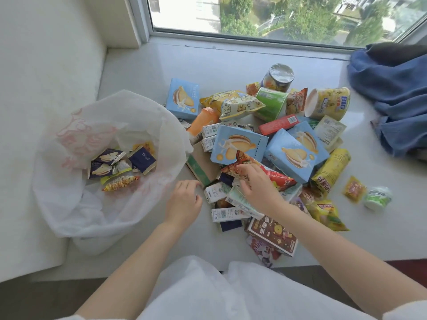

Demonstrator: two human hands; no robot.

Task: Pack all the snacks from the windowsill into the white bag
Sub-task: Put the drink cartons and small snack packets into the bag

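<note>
A white plastic bag (pixel 76 204) lies open on the left of the windowsill (pixel 231 63), with several small dark-blue biscuit packets (pixel 142 160) and a noodle snack inside. A heap of snacks fills the middle: light-blue biscuit boxes (pixel 238 144), a red chip bag (pixel 275 176), small white cartons (pixel 217 191), yellow bags and cups. My left hand (pixel 184 202) hovers between bag and heap with fingers loosely curled and holding nothing. My right hand (pixel 256 185) reaches into the heap, fingers bent over a pale flat packet (pixel 240 199) beside the red chip bag; a firm hold is not visible.
A blue cloth (pixel 392 93) is bunched at the right end of the sill. A small white-and-green cup (pixel 377 197) and an orange packet (pixel 354 189) lie apart at the right. A brown box (pixel 272 234) sits near the front edge. The window frame runs behind.
</note>
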